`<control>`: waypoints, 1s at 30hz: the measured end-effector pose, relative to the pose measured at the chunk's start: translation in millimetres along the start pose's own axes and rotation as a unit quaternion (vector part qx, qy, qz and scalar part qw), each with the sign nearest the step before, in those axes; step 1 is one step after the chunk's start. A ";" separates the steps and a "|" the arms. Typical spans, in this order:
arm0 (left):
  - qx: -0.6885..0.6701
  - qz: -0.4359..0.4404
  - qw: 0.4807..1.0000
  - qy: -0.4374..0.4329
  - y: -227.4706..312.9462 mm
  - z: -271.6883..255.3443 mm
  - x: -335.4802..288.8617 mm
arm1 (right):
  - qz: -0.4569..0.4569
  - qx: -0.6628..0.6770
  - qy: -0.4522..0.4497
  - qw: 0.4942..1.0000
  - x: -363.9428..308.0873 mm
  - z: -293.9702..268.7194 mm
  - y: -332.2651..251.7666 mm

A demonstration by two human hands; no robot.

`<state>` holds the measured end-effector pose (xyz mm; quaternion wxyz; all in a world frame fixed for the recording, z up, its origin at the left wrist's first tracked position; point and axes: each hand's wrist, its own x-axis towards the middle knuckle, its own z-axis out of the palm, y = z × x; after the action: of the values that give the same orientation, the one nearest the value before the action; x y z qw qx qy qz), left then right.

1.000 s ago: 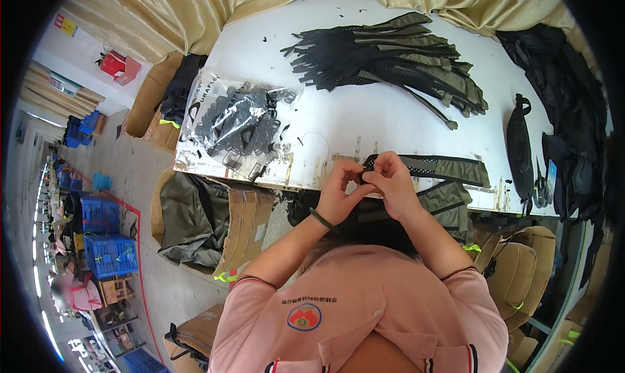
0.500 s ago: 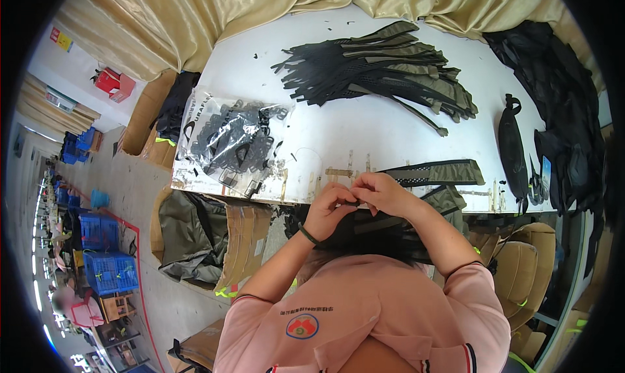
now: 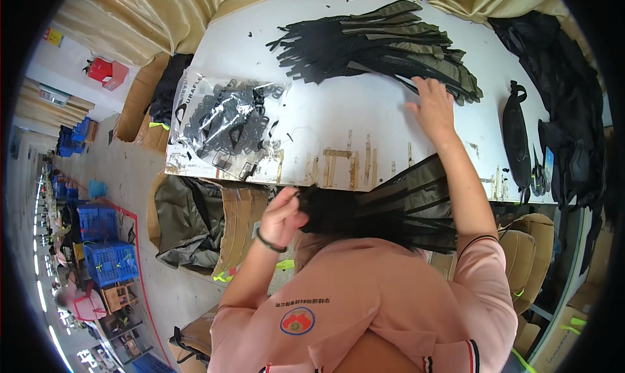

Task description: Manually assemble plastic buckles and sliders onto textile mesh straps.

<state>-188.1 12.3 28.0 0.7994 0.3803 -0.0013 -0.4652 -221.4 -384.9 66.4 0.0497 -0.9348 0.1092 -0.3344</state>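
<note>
My right hand (image 3: 435, 109) is stretched out over the table, its fingers extended at the lower right edge of a fanned pile of black and olive straps (image 3: 384, 44). Nothing shows in its grasp. By the table's front edge, my left hand (image 3: 283, 215) is closed with fingers curled at the narrow black end of a second bunch of straps (image 3: 390, 207). That bunch spreads across my lap, its wider olive and black ends toward the right under my right forearm. My curled fingers partly hide what they pinch.
A clear plastic bag of black buckles (image 3: 231, 119) lies on the left of the white table (image 3: 325, 122). A padded black strap (image 3: 514, 138) and dark fabric (image 3: 576, 119) are at the right. An open carton with olive material (image 3: 189, 217) stands on the floor at left.
My hands have parted: the right reached up to the strap pile, the left moved left and down. The strap that lay at the table's front edge is now with the bunch on my lap.
</note>
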 end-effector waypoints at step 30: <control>-0.038 0.021 0.989 0.138 -23.3 25.8 141.0 | 0.021 0.059 -0.115 0.991 48.1 -23.6 95.2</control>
<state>-134.6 -114.7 -17.5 0.8154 0.4102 0.1188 -0.3907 -216.6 -489.3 98.4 0.1236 -0.9600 0.1024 -0.2294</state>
